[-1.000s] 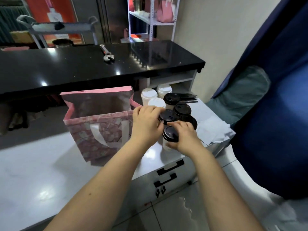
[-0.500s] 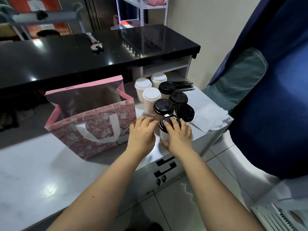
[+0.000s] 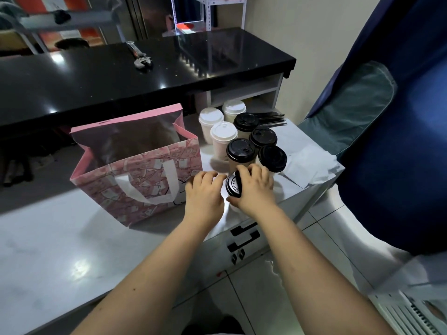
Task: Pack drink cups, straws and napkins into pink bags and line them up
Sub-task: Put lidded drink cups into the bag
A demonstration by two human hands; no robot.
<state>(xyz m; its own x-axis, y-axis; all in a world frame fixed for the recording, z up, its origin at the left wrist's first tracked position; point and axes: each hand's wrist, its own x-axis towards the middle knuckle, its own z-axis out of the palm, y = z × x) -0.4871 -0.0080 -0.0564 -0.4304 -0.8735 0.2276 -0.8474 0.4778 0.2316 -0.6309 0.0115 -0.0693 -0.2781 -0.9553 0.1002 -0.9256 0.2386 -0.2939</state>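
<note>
The first cup is being taken: the right hand (image 3: 254, 189) wraps the black-lidded white paper cup (image 3: 233, 187) at the white desk's (image 3: 48, 250) front edge, nearest of the cluster, tilting it; the left hand (image 3: 204, 195) cups its other side. Next it needs lifting clear and lowering upright into the open pink paper bag (image 3: 135, 170) just left
</note>
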